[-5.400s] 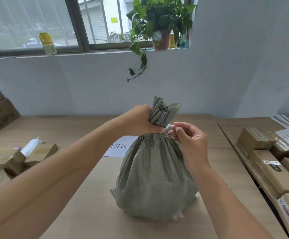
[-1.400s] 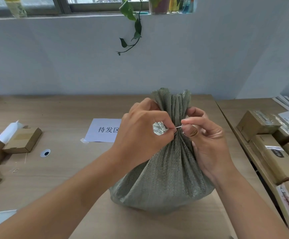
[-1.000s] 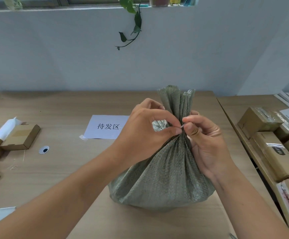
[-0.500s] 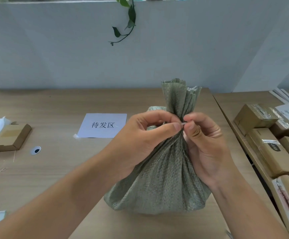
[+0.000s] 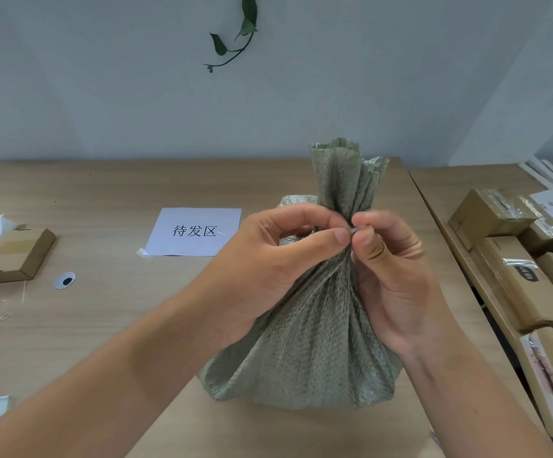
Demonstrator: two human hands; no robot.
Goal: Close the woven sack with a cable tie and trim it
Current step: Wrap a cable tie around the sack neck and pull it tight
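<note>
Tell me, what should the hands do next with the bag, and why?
Probably pull the cable tie snug. Both the left hand and right hand pinch it at the gathered neck of the woven sack, and no cutter is in either hand, so trimming likely comes later.

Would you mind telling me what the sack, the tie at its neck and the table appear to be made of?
The sack: grey-green woven plastic strips by the look, with a visible weave and a faint sheen at the mouth. The tie: a thin pale sliver pinched between both thumbs, probably plastic; too small to be sure. The table: light wood-grain surface, matte, possibly laminate.
</note>
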